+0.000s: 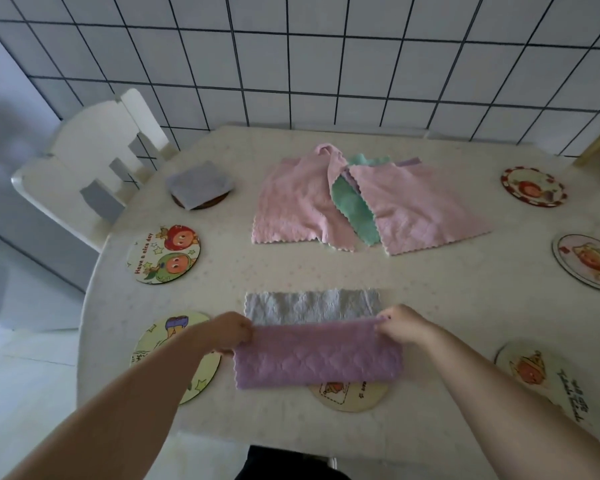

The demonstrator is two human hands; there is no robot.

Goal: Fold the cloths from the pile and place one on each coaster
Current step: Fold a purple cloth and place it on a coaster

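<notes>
A purple cloth (317,355) with a grey underside lies near the table's front edge, its near half turned over toward the far half. My left hand (231,330) pinches its left corner and my right hand (400,323) pinches its right corner. The pile (364,202) of pink, green and purple cloths lies spread at the table's middle back. A folded grey cloth (198,183) rests on a dark coaster (210,202) at the back left. Several round cartoon coasters ring the table; one (349,396) is partly under the purple cloth, another (165,252) lies at the left.
A white chair (94,168) stands at the table's far left corner. A tiled wall (326,64) runs behind the table. More coasters lie at the right: far (532,185), middle (587,261), near (534,372). One (160,344) lies under my left forearm.
</notes>
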